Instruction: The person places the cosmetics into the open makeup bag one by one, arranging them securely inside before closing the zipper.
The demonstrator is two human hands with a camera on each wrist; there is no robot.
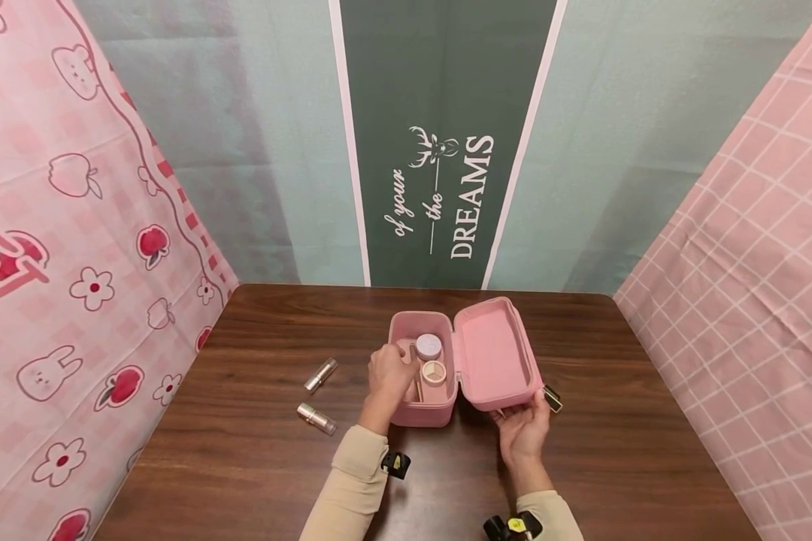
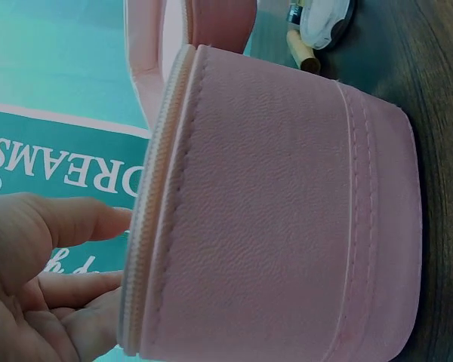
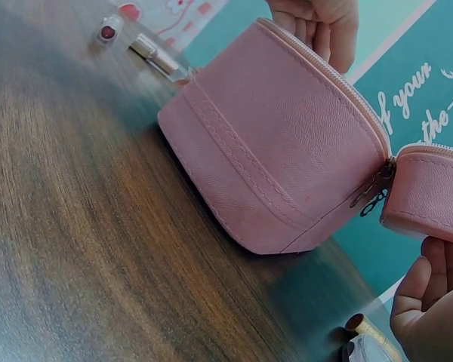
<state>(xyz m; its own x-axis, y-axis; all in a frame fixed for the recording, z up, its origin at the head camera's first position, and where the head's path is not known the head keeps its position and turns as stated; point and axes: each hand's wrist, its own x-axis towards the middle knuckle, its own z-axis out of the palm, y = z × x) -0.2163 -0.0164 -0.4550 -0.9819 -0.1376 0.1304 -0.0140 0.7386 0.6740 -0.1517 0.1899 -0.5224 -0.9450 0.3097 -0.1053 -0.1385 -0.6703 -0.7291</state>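
Observation:
A pink zippered makeup case (image 1: 422,415) stands on the table with its lid (image 1: 494,353) swung out to the right. My left hand (image 1: 390,373) reaches over its left side, the fingertips hidden inside; whether they hold anything cannot be seen. In the left wrist view, thumb and fingers (image 2: 87,286) pass behind the zipper rim. My right hand (image 1: 524,432) holds the lid by its near right corner, fingers underneath. Inside the case lie a round pale-lidded jar (image 1: 428,346), a round three-part palette (image 1: 434,373) and a slender stick (image 1: 417,385).
Left of the case lie two lipstick-like tubes, one silvery (image 1: 321,375) and one with a clear end (image 1: 316,418). A dark and gold item (image 1: 552,399) shows beyond the lid's right corner. The right wrist view shows a gold-coloured tube (image 3: 374,334) beside a clear round piece (image 3: 362,351).

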